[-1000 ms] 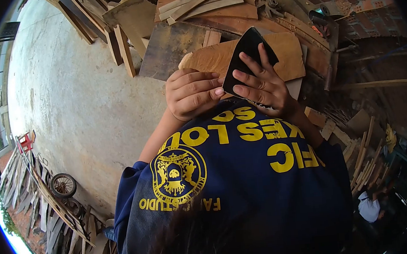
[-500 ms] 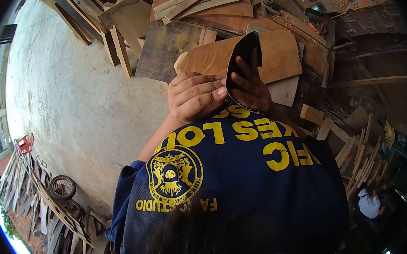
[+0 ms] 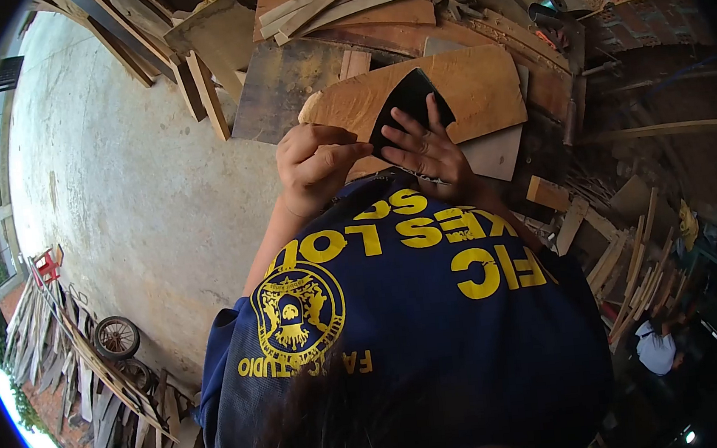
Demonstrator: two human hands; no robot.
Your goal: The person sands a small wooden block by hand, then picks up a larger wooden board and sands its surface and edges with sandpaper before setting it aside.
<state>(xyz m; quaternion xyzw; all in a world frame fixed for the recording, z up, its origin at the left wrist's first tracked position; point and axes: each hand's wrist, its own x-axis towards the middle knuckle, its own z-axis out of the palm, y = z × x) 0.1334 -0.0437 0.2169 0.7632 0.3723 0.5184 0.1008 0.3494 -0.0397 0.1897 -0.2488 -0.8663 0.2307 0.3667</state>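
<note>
My left hand point(image 3: 316, 164) pinches the lower left corner of a thin black sheet point(image 3: 410, 98) between thumb and fingers. My right hand point(image 3: 429, 151) lies against the sheet's dark face with its fingers spread. The sheet is tilted and slightly curved, close to my chest. Beneath and beyond it lies a long light-brown wooden board point(image 3: 483, 87) with a rounded left end. The board rests over other flat panels. The lower edge of the sheet, near my right palm, is partly hidden.
Thin wood strips point(image 3: 339, 2) lie on panels at the top. A dark panel point(image 3: 288, 85) sits left of the board. Scrap wood is piled at lower left, near a wheel point(image 3: 116, 337), and at right. Another person point(image 3: 656, 350) is at lower right.
The black sheet has tipped lower and leftward, and my right hand's fingers have spread over its face. My left hand has shifted left, its fingers drawn into a tighter pinch.
</note>
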